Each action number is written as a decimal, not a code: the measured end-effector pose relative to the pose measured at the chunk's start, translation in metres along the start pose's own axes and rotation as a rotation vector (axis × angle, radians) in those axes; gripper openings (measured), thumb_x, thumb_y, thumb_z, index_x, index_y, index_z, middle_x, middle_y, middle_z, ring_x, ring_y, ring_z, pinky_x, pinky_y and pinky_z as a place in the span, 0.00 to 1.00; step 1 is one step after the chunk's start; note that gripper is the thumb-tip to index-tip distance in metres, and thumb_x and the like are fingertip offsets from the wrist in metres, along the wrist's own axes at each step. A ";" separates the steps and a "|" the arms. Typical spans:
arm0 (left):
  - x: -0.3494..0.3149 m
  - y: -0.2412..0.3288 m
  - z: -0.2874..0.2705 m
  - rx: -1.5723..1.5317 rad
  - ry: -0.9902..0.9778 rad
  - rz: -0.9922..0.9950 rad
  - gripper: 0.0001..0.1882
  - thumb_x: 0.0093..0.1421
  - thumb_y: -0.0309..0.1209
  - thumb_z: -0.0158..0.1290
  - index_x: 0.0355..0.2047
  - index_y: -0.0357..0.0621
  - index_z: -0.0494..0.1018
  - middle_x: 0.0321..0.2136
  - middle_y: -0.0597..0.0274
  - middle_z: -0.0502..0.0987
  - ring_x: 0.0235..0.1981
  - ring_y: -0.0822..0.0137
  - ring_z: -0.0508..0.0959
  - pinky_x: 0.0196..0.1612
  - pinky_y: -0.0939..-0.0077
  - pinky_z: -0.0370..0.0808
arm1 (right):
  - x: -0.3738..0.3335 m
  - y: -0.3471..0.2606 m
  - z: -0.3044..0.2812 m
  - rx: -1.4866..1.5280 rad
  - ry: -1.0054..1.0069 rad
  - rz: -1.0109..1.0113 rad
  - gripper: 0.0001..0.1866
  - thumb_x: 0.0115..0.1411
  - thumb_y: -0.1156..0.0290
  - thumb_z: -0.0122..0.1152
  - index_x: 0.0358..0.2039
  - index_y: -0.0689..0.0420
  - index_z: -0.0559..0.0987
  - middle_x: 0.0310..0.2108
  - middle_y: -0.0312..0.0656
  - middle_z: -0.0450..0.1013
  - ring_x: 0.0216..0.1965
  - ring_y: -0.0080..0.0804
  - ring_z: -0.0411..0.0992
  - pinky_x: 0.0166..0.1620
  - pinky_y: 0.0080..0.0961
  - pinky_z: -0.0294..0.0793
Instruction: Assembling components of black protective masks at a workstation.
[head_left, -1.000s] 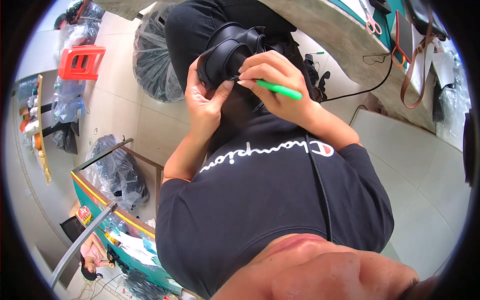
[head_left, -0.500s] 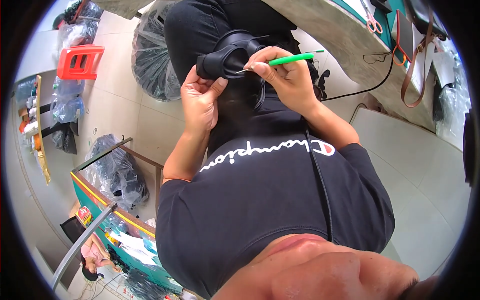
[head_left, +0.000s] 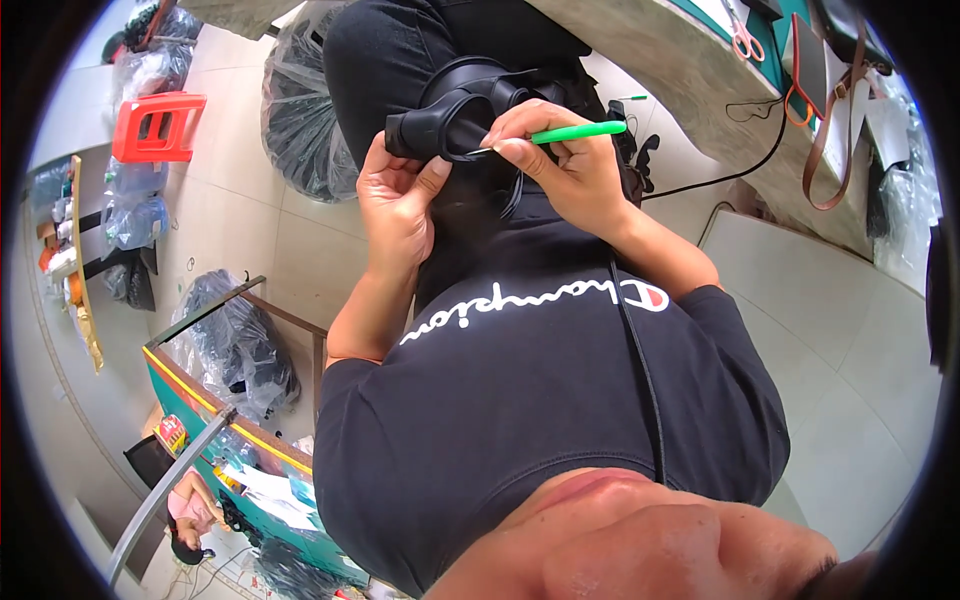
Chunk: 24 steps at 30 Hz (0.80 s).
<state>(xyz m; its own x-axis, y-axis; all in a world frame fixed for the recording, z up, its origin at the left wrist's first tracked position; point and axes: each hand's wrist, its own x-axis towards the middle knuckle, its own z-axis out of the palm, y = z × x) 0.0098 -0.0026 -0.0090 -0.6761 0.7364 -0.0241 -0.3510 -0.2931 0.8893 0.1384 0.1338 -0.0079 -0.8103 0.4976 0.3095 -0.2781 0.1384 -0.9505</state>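
Over my lap is a black looped strap piece, smooth like leather, with wide bands and a round opening facing me. My left hand pinches its lower left edge between thumb and fingers. In my right hand is a slim tool with a bright green handle, held like a pen. Its thin metal tip meets the lower right rim of the loop, and the very end cannot be made out. More black bands lie behind the loop, partly covered by my right fingers.
A grey worktop runs along the far right, with pink-handled scissors and a hanging brown strap. Beside my leg stands a plastic bag of black material. A red stool is farther left. Another person sits at lower left.
The green tool and my right hand have dropped slightly toward me, and less of the metal tip shows. The black loop has shifted a little left with my left hand.
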 end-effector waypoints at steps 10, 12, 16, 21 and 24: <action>0.002 -0.007 -0.009 0.084 -0.029 -0.001 0.17 0.52 0.13 0.57 0.42 0.38 0.71 0.37 0.62 0.77 0.38 0.74 0.76 0.46 0.79 0.73 | 0.005 -0.009 0.002 -0.636 -0.082 -0.231 0.06 0.49 0.78 0.64 0.29 0.58 0.76 0.35 0.41 0.71 0.37 0.40 0.71 0.37 0.30 0.72; 0.003 -0.010 -0.011 0.037 -0.006 -0.019 0.18 0.52 0.12 0.56 0.43 0.37 0.71 0.37 0.61 0.77 0.39 0.73 0.76 0.47 0.80 0.73 | 0.005 -0.006 -0.002 -0.665 -0.099 -0.200 0.06 0.49 0.78 0.64 0.29 0.58 0.77 0.35 0.41 0.71 0.36 0.40 0.72 0.37 0.29 0.72; 0.005 -0.006 -0.004 0.007 0.008 -0.078 0.21 0.52 0.13 0.57 0.46 0.37 0.68 0.38 0.61 0.77 0.40 0.73 0.76 0.49 0.79 0.71 | 0.012 -0.002 -0.007 -0.539 -0.115 -0.254 0.06 0.50 0.79 0.63 0.29 0.58 0.78 0.35 0.41 0.74 0.35 0.40 0.74 0.37 0.28 0.74; 0.002 -0.005 0.003 -0.044 -0.099 -0.140 0.28 0.51 0.15 0.59 0.51 0.38 0.61 0.42 0.62 0.75 0.44 0.72 0.75 0.52 0.78 0.69 | 0.016 0.012 -0.010 -0.490 0.024 -0.402 0.06 0.51 0.80 0.63 0.31 0.61 0.79 0.33 0.43 0.77 0.33 0.37 0.77 0.35 0.24 0.76; -0.001 0.000 -0.003 -0.101 -0.273 -0.267 0.28 0.49 0.15 0.60 0.50 0.38 0.63 0.42 0.62 0.75 0.45 0.72 0.74 0.52 0.79 0.69 | 0.024 0.012 -0.016 -0.391 0.201 -0.297 0.03 0.56 0.78 0.60 0.31 0.64 0.79 0.31 0.44 0.78 0.30 0.28 0.77 0.33 0.20 0.76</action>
<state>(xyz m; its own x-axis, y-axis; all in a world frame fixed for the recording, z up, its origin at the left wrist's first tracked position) 0.0082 -0.0052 -0.0102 -0.3604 0.9258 -0.1138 -0.5623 -0.1183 0.8184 0.1239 0.1609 -0.0128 -0.6001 0.5374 0.5926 -0.2369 0.5881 -0.7733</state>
